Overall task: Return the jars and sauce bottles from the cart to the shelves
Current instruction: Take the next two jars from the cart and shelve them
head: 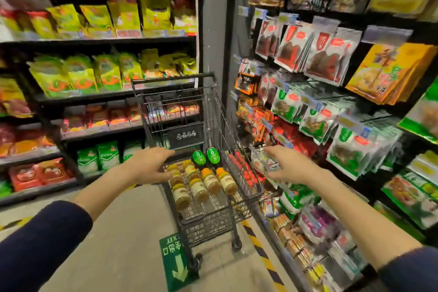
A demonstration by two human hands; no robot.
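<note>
A black wire shopping cart (239,147) stands in the aisle ahead of me. In its basket lie several glass jars (198,189) with yellow lids and amber contents, on their sides in rows. Behind them stand two bottles with green caps (206,156). My left hand (148,165) reaches over the cart's left rim, fingers spread, holding nothing. My right hand (288,167) is stretched out at the cart's right side, in front of the hanging packets, fingers apart and empty.
Shelves with yellow and green snack bags (80,73) line the left. Hanging packets on pegs (315,54) fill the right wall, close to the cart. A green floor arrow sticker (176,261) and yellow-black hazard tape (263,253) mark the concrete floor.
</note>
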